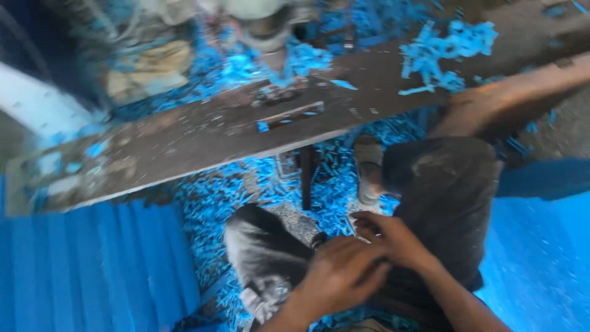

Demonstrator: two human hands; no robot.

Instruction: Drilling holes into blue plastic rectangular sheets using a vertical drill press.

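The floor (215, 197) is covered almost everywhere with bright blue plastic shavings (335, 184), thickest under and beyond the bench. A long grey bench (203, 132) is seen running slantwise from the near left to the far right; its near edge is straight and bare, while its top carries scattered chips and a heap of blue shavings (445, 52) at the far right. A stack of blue ribbed sheets (86, 270) fills the near left corner, its right edge lying just beside the dark-trousered knees (442, 190). Another blue sheet (541, 258) fills the near right. Little open floor is left between these and the bench. At the far centre a blurred machine part (267, 24) is set above the bench. A forearm (522, 95) is seen reaching in from the far right. The left hand (338, 276) and right hand (393, 240) are brought together over the lap, fingers curled and touching; whether anything is pinched between them cannot be told.
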